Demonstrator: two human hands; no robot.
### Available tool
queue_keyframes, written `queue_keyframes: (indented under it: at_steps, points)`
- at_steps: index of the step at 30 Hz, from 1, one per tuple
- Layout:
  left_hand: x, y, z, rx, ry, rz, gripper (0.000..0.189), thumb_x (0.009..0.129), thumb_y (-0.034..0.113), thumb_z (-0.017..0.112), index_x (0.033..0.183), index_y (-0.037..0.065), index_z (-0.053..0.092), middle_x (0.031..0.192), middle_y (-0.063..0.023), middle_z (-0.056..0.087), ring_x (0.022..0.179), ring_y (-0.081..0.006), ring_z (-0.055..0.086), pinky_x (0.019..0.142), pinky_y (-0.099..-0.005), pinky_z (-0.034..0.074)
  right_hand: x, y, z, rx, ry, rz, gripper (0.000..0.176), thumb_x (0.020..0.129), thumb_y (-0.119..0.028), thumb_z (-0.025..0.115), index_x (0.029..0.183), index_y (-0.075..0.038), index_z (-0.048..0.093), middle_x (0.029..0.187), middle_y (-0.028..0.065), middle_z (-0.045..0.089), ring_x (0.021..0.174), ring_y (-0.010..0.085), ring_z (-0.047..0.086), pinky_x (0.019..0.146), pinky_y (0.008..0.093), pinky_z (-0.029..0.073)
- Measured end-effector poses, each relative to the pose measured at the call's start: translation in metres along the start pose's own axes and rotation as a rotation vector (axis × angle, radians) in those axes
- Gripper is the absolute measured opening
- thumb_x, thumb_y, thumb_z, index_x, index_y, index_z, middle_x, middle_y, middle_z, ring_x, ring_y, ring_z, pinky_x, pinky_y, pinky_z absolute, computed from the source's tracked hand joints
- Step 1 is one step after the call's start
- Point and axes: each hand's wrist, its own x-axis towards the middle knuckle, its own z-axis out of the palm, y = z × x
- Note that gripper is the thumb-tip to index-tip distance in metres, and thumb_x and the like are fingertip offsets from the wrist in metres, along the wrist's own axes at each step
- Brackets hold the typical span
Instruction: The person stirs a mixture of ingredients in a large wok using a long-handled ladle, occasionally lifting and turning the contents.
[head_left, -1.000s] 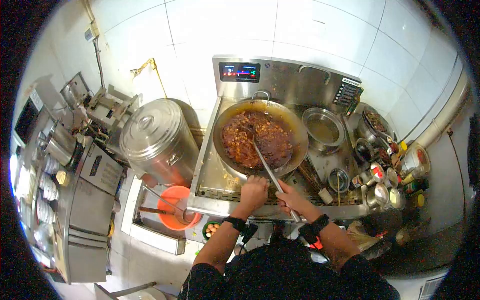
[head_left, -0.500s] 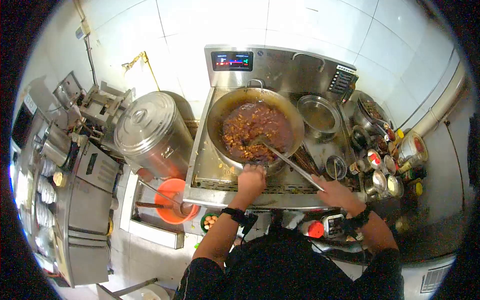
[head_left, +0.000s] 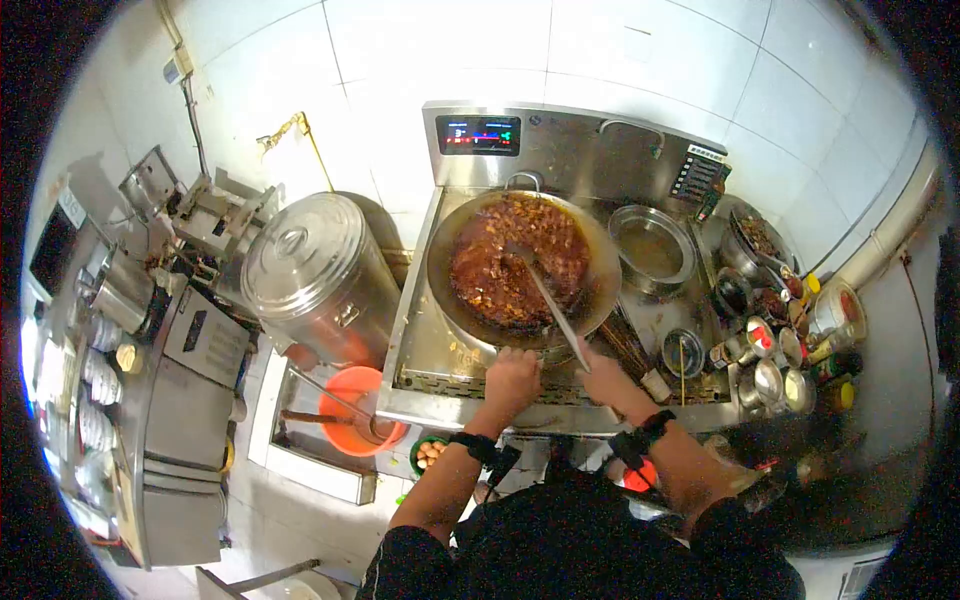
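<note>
A large wok sits on the steel stove, full of dark red-brown food with chopped pieces in it. My left hand is closed at the wok's near side, where the handle is, fingers wrapped and knuckles up. In my right hand is the handle of a long metal cooking utensil, slanting up and left into the wok. Its working end is sunk in the food and hidden. A bamboo brush lies just right of the wok, close to my right hand.
Right of the wok stand a round metal pot, a small bowl and several seasoning containers. A tall lidded stockpot is on the left. An orange bucket and a green basket of eggs are below.
My right hand has moved left and toward the wok, carrying the utensil's end to the middle of the food. My left hand stays at the wok's near side. The view has shifted slightly.
</note>
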Motion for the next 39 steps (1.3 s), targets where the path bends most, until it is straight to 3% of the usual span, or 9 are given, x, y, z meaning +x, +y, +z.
queue_keyframes:
  at_steps: [3, 4, 7, 14, 21, 27, 33, 37, 39]
  points:
    - [0.0, 0.0, -0.001, -0.026, -0.007, -0.023, 0.015, 0.084, 0.02, 0.062, 0.077, 0.007, 0.058, 0.077, -0.0126, 0.063, 0.08, -0.0331, 0.061, 0.068, -0.0455, 0.052, 0.004, -0.06, -0.02, 0.685, -0.265, 0.364, 0.07, 0.094, -0.014, 0.058, 0.156, -0.016, 0.024, 0.069, 0.0079, 0.058, 0.051, 0.0195, 0.058, 0.048, 0.0358, 0.047]
    - [0.0, -0.001, 0.001, -0.044, -0.006, -0.024, 0.015, 0.084, 0.02, 0.062, 0.077, 0.007, 0.058, 0.077, -0.0127, 0.063, 0.08, -0.0334, 0.061, 0.068, -0.0455, 0.052, 0.002, -0.071, -0.027, 0.789, -0.258, 0.273, 0.072, 0.093, -0.009, 0.057, 0.156, -0.014, 0.024, 0.065, 0.0003, 0.049, 0.046, 0.0102, 0.048, 0.043, 0.0282, 0.042]
    - [-0.001, -0.005, 0.005, -0.038, -0.023, -0.01, 0.016, 0.084, 0.02, 0.063, 0.076, 0.007, 0.058, 0.077, -0.013, 0.063, 0.08, -0.0339, 0.061, 0.067, -0.0458, 0.052, -0.013, -0.068, -0.029, 0.917, -0.341, 0.285, 0.072, 0.092, -0.008, 0.056, 0.156, -0.014, 0.024, 0.063, -0.001, 0.049, 0.046, 0.0097, 0.047, 0.043, 0.0263, 0.041]
    - [0.0, 0.001, -0.004, -0.007, -0.05, -0.018, 0.019, 0.087, 0.023, 0.062, 0.079, 0.006, 0.06, 0.08, -0.0131, 0.064, 0.083, -0.0332, 0.062, 0.068, -0.0444, 0.053, -0.049, -0.081, -0.123, 0.764, -0.363, 0.413, 0.07, 0.089, -0.007, 0.058, 0.154, -0.013, 0.032, 0.061, -0.0022, 0.048, 0.045, 0.0085, 0.047, 0.043, 0.0249, 0.04]
    - [0.0, 0.0, -0.001, 0.045, -0.121, -0.034, 0.02, 0.088, 0.025, 0.061, 0.081, 0.006, 0.062, 0.082, -0.0126, 0.065, 0.085, -0.0322, 0.062, 0.07, -0.0431, 0.054, 0.038, -0.029, -0.072, 0.308, 0.116, 0.007, 0.068, 0.092, -0.012, 0.058, 0.153, -0.008, 0.03, 0.066, 0.0077, 0.056, 0.048, 0.0136, 0.052, 0.047, 0.0337, 0.044]
    - [-0.003, -0.002, 0.0, 0.033, -0.176, -0.056, 0.026, 0.091, 0.031, 0.057, 0.088, 0.006, 0.062, 0.089, -0.0139, 0.066, 0.092, -0.0325, 0.061, 0.074, -0.0435, 0.054, 0.063, -0.048, -0.073, 0.35, -0.148, 0.343, 0.069, 0.096, -0.014, 0.055, 0.156, -0.006, 0.021, 0.068, 0.009, 0.056, 0.05, 0.0158, 0.053, 0.049, 0.0359, 0.045]
    - [-0.004, -0.006, 0.011, 0.034, -0.193, -0.047, 0.029, 0.095, 0.033, 0.053, 0.093, 0.006, 0.063, 0.094, -0.0143, 0.067, 0.095, -0.0331, 0.06, 0.081, -0.0451, 0.052, 0.022, -0.026, -0.05, 0.54, -0.238, 0.289, 0.071, 0.093, -0.011, 0.054, 0.156, -0.006, 0.02, 0.063, 0.0058, 0.051, 0.047, 0.0153, 0.053, 0.047, 0.0357, 0.044]
    - [0.0, 0.002, -0.001, 0.07, -0.309, -0.092, 0.023, 0.094, 0.027, 0.054, 0.097, 0.006, 0.063, 0.099, -0.0137, 0.067, 0.103, -0.032, 0.059, 0.087, -0.0433, 0.052, -0.018, -0.038, -0.06, 0.424, -0.286, 0.32, 0.071, 0.093, -0.013, 0.053, 0.156, -0.008, 0.021, 0.065, 0.0092, 0.055, 0.046, 0.0176, 0.055, 0.046, 0.036, 0.045]
    - [0.0, 0.001, 0.002, 0.073, -0.302, -0.078, 0.023, 0.094, 0.027, 0.054, 0.097, 0.006, 0.063, 0.1, -0.0137, 0.067, 0.103, -0.032, 0.059, 0.087, -0.0431, 0.052, -0.039, -0.039, -0.063, 0.173, -0.246, 0.277, 0.073, 0.09, -0.02, 0.056, 0.155, -0.012, 0.023, 0.075, 0.0175, 0.063, 0.059, 0.0244, 0.063, 0.058, 0.0399, 0.051]
